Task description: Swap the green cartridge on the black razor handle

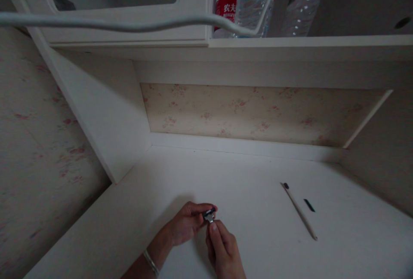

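Left hand (pixel 185 224): pinching black-and-silver piece (pixel 209 215) | Right hand (pixel 223 244): closed at its silver end, presumably bracing it | Pale stick (pixel 300 212): apart, likely for elbow room

Held piece (pixel 209 215): lower centre, partly covered by both hands, too small to identify.
Left hand (pixel 185 225): forearm (pixel 146 262) cut off by bottom edge.
Right hand (pixel 223 246): cut off by bottom edge.
Clear bottles (pixel 301 14): upper right, tops cut off.
Dark strip (pixel 309 205): lower right, too small to tell.
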Tool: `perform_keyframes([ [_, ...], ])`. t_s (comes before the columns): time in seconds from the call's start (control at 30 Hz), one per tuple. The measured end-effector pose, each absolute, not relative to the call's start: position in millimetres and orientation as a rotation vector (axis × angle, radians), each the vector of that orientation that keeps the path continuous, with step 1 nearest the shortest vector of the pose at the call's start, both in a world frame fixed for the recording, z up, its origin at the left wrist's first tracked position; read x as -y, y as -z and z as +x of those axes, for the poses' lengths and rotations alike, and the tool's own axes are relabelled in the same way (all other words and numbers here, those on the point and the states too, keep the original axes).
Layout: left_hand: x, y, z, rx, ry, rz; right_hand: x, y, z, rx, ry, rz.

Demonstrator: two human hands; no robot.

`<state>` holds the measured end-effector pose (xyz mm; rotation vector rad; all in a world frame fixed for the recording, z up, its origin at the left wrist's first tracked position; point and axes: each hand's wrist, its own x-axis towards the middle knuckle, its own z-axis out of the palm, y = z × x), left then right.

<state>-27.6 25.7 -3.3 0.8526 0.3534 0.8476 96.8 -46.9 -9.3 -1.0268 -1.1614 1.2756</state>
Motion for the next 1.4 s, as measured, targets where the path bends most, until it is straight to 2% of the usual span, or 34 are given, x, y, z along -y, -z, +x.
perform_keyframes([
  [0.17, -27, 3, -27, -0.357, -0.875, 0.831, 47, 5, 99, 1.165, -1.239, -1.047],
  [0.47, -29, 9, -31, -0.35, -0.879, 0.836, 40, 2, 98, 0.99, -1.474, -0.9],
  [0.93, -28, 6, -33, -0.391, -0.864, 0.876, 37, 12, 95, 0.925, -1.512, -0.912],
  [1.17, -27, 14, -32, -0.372, -0.897, 0.827, 42, 12, 94, 1.035, -1.398, -0.935],
  [1.4, -27, 17, -32, -0.342, -0.899, 0.826, 40, 4, 94, 0.907, -1.5, -0.845],
])
